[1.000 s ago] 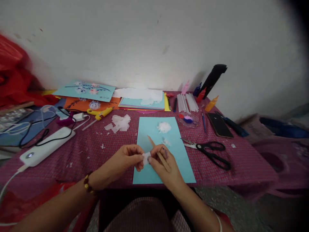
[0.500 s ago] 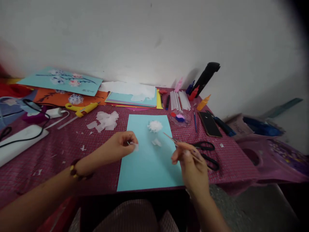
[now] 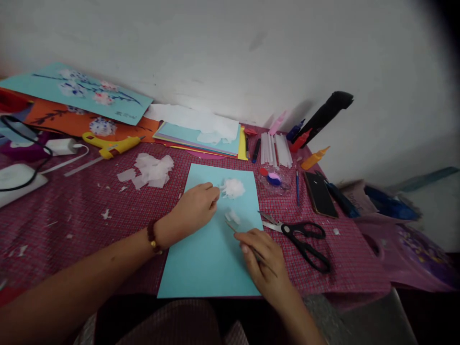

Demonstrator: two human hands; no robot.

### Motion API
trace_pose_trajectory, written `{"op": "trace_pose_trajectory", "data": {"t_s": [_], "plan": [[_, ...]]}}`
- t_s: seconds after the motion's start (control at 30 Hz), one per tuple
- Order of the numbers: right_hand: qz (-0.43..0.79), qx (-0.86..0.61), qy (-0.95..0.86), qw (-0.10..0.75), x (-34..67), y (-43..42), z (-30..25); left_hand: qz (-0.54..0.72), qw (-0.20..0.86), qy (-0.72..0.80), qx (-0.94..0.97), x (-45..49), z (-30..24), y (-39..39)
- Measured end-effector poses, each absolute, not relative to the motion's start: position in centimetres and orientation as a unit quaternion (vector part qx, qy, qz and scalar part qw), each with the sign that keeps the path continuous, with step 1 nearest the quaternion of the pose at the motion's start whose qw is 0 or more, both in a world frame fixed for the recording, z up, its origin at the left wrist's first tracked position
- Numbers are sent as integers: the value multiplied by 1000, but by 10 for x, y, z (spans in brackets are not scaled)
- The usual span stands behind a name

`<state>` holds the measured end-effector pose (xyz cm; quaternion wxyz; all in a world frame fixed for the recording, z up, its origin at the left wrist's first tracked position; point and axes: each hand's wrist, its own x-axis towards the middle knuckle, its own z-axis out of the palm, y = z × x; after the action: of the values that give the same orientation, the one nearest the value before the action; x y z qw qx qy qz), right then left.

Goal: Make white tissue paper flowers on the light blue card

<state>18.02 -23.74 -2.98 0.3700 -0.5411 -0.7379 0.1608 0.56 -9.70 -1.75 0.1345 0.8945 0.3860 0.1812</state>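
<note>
A light blue sheet of card (image 3: 204,254) lies on the red checked tablecloth in front of me. My left hand (image 3: 196,206) rests on the sheet with its fingers curled, its fingertips right beside a fluffy white tissue ball (image 3: 232,188); what it pinches is hidden. A smaller crumpled tissue piece (image 3: 233,216) lies just below that. My right hand (image 3: 264,261) is closed around a thin wooden stick (image 3: 240,235) whose tip points toward the small tissue piece.
Black scissors (image 3: 302,237) lie right of the sheet. A pile of cut tissue squares (image 3: 151,170) and a yellow glue gun (image 3: 111,143) sit to the left. Glue sticks (image 3: 275,148), a paint dish (image 3: 273,178), a phone (image 3: 318,194), bottles and stacked coloured papers (image 3: 201,136) line the back.
My left hand moved forward from mid-sheet to the tissue ball. My right hand came down and left with the stick onto the sheet. The camera view shifted.
</note>
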Motion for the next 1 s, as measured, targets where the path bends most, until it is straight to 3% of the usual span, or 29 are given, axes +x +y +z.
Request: {"op": "trace_pose_trajectory", "data": {"t_s": [0.3,0.6,0.83,1.0], "plan": [[79,-570,-733,363,179,-232,-37,205,256,394,859,2,-24,-101],[133,-596,-679,408,181,-233,-40,202,355,390,825,6,-29,-104],[162,-591,-654,443,180,-231,-35,242,367,374,817,13,-36,-107],[171,-593,-648,446,181,-231,-34,263,313,349,843,19,-38,-114]]}}
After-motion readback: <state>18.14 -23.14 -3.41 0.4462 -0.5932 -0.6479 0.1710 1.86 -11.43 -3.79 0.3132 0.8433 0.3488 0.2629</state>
